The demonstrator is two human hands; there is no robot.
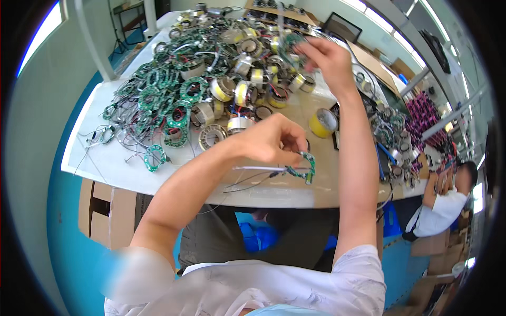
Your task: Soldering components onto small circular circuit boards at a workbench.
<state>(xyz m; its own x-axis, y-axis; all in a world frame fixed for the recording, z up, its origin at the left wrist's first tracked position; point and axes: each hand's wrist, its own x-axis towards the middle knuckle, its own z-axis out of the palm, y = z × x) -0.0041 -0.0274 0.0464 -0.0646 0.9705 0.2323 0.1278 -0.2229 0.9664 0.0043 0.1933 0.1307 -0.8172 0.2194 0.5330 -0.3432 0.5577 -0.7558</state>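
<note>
My left hand point(276, 139) pinches a green ring-shaped circuit board point(310, 171) above the near part of the table, and thin dark and white wires trail from it to the left. Farther off, my right hand point(329, 60) reaches over the right side of a pile, its fingers closed on another green circuit board point(291, 43) that is smeared by motion. That pile mixes green ring boards point(194, 89) with metal motor stators point(221, 88) wrapped in yellow tape. Between my arms, a roll of yellow tape point(323, 122) rests on the brown table covering.
Loose boards and wires spread toward the table's left edge, including one ring board point(154, 158). More small parts point(392, 126) lie to the right of my right arm. A cardboard box point(108, 213) stands below the table at left. Another person point(443, 210) sits at far right.
</note>
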